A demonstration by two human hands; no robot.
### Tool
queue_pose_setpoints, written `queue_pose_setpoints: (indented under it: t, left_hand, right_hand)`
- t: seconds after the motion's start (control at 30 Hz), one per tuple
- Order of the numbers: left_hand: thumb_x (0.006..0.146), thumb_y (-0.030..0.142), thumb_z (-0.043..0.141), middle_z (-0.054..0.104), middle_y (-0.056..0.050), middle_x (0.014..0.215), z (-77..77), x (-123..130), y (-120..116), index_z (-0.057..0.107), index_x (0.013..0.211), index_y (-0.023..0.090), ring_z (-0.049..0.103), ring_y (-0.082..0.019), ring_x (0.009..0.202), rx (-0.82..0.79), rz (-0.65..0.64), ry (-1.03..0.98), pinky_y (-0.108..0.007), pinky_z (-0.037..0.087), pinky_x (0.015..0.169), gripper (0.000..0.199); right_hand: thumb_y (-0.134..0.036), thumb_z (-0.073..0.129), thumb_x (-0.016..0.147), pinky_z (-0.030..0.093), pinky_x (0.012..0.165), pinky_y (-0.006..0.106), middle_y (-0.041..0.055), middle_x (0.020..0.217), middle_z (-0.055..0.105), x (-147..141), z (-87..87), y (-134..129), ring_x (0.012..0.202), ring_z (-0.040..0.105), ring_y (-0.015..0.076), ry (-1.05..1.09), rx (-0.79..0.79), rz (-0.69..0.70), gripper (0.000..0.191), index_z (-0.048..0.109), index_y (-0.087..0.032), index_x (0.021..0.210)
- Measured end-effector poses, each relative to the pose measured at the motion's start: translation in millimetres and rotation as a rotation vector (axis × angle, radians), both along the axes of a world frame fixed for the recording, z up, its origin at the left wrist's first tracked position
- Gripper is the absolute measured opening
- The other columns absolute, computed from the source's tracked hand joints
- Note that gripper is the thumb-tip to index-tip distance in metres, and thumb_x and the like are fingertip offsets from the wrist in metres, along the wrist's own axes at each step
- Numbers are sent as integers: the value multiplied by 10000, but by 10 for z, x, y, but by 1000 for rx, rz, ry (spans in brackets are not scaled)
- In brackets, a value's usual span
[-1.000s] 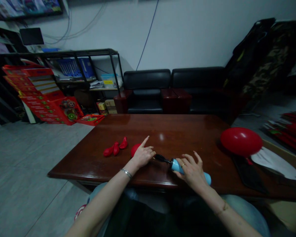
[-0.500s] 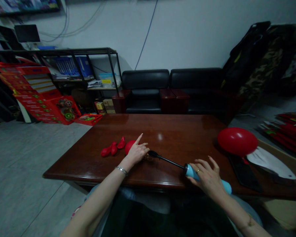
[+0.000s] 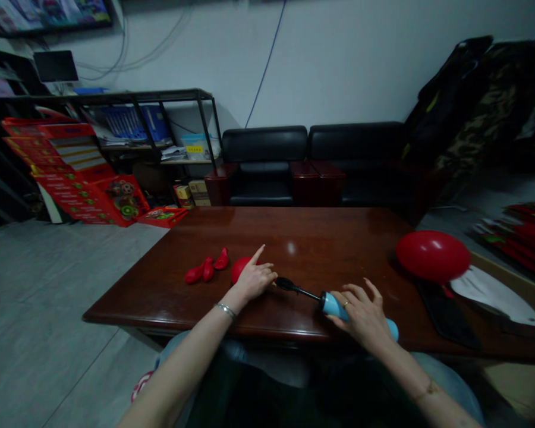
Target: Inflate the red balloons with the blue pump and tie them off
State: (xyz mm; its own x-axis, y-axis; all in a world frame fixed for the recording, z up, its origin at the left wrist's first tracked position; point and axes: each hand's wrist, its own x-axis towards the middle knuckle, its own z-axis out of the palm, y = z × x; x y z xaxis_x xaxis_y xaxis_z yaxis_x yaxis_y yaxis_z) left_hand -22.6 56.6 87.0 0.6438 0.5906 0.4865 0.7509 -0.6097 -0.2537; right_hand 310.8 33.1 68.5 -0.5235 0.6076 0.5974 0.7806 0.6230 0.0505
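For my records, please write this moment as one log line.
left hand: holds red balloon; right hand: grips blue pump; table: small balloons left, big balloon right

The counter (image 3: 285,235) is glossy, dark reddish-brown wood. Near one end sits a large red balloon (image 3: 433,255). A flat black item (image 3: 452,324) lies just on its near side, a white piece (image 3: 502,297) just to its right. Well to its left, three small red balloons (image 3: 208,271) lie clustered.
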Motion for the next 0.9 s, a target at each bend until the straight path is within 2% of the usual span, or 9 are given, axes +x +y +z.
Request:
queue_pose_setpoints:
  t: [0.13, 0.23, 0.33, 0.43, 0.63, 0.77, 0.9]
  left_hand:
    - [958, 175, 490, 759, 11, 762, -25, -166, 9, 708, 872, 194, 724, -179, 981, 7, 42, -5, -560, -56, 1236, 236]
    - [941, 147, 493, 768, -4, 802, 18, -200, 13, 711, 887, 188, 718, -190, 1006, -12, 50, 14, -565, -57, 1235, 228]
    - [932, 136, 485, 771, -24, 828, 76, -146, 17, 710, 880, 173, 724, -197, 988, 4, 59, 23, -562, -52, 1238, 235]
    - [936, 141, 476, 764, -26, 796, 95, -4, 10, 700, 853, 165, 724, -193, 983, 18, 36, 34, -548, -61, 1240, 240]
    - [935, 172, 489, 749, -16, 741, 23, 253, -2, 684, 813, 166, 714, -190, 1001, -3, 0, 39, -543, -52, 1242, 230]
    - [939, 205, 500, 763, -6, 795, -11, 155, 15, 703, 861, 188, 722, -182, 966, -23, 12, 7, -550, -56, 1239, 219]
    - [920, 162, 512, 772, 1, 822, 7, -55, 28, 717, 883, 202, 724, -186, 975, -45, 44, -1, -554, -58, 1238, 212]
  right_hand:
    - [-441, 583, 872, 147, 1172, 525, 22, 975, 747, 392, -73, -5, 1089, 603, 243, 29, -1, 22, 336, 655, -244, 1135]
    - [-449, 572, 877, 143, 1170, 534, 18, 963, 748, 502, -71, -5, 1088, 605, 245, 41, 3, 35, 326, 657, -253, 1122]
    - [-411, 564, 881, 138, 1173, 538, 19, 947, 745, 394, -36, 0, 1089, 603, 243, 59, 3, 22, 287, 663, -249, 1095]
    - [-389, 595, 853, 127, 1181, 533, 31, 960, 738, 113, 1, 15, 1090, 596, 242, 65, -1, 11, 289, 665, -224, 1079]
    - [-381, 623, 838, 119, 1189, 514, 37, 918, 725, -435, 37, 70, 1091, 591, 236, 52, 1, 30, 301, 651, -206, 1082]
    - [-390, 654, 823, 105, 1190, 526, 33, 927, 726, -431, 33, 87, 1109, 583, 245, 28, -59, 26, 331, 644, -220, 1107]
    - [-401, 670, 816, 109, 1188, 530, 22, 932, 730, -161, 19, 93, 1113, 588, 249, 25, -85, 29, 356, 642, -226, 1125]
